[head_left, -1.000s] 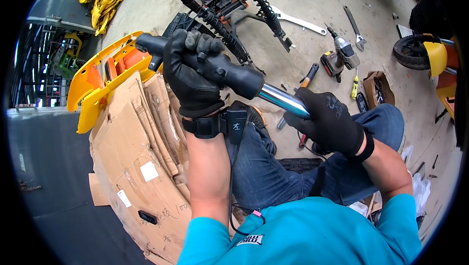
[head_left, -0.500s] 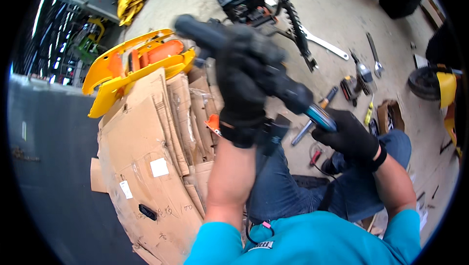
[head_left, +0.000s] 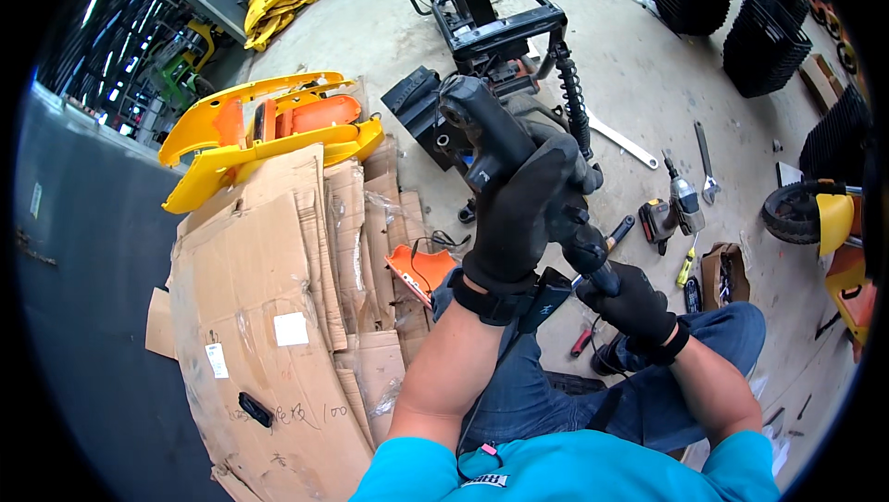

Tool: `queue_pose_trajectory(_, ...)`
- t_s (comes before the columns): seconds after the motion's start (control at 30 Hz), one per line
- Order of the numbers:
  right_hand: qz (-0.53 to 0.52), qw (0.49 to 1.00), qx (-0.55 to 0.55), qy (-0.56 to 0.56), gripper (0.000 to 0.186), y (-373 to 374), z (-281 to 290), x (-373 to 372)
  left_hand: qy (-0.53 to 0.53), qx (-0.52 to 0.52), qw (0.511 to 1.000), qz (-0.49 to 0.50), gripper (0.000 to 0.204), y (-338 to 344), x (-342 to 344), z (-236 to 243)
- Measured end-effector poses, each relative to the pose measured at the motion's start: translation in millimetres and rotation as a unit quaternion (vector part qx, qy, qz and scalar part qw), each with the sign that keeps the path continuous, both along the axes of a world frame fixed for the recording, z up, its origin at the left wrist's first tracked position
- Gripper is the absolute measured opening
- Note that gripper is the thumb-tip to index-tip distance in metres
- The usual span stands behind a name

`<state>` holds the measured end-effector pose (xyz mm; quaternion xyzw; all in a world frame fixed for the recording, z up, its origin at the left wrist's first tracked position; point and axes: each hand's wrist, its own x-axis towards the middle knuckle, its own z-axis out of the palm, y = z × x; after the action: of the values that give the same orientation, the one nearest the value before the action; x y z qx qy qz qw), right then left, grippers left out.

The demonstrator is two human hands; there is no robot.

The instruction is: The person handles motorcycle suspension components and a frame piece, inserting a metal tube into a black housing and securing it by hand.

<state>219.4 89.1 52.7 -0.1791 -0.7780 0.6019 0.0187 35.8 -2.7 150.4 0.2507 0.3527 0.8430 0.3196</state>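
Both my hands wear black gloves and grip one long black part (head_left: 495, 136) with a thick, blunt T-shaped head; its exact kind I cannot make out. My left hand (head_left: 526, 219) is wrapped round its middle, below the head. Lower right, my right hand (head_left: 634, 303) is closed round its narrower end (head_left: 600, 272). The part is held tilted above my legs, its head towards the upper left. Behind it stands a black vehicle frame (head_left: 500, 30) with a coil-spring shock absorber (head_left: 572, 99), partly hidden by the part.
Left lie stacked flattened cardboard boxes (head_left: 250, 270) carrying yellow-orange body panels (head_left: 278, 127). Right on the floor are a cordless impact driver (head_left: 683, 206), an adjustable wrench (head_left: 706, 164), a silver wrench (head_left: 625, 144), a screwdriver (head_left: 685, 268) and a small carton (head_left: 725, 275). Black crates (head_left: 764, 39) stand farther back.
The black part has turned in my hands, its head now steeper and farther right. Both hands remain closed on it; the right has moved slightly down. My view has shifted a little.
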Motion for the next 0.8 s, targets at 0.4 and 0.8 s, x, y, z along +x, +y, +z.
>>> queue_pose_trajectory(0.4, -0.033, 0.992, -0.095, -0.079, 0.028, -14.1, 17.9, -5.5, -0.032, -0.106, 0.993, 0.051, 0.018, 4.6, 1.7, 14.9)
queue_pose_trajectory(0.8, -0.093, 0.992, 0.042, 0.072, 0.017, -2.4, 30.4, -9.9, 0.034, 0.010, 0.999, 0.031, 0.013, 17.8, 10.8, 40.3)
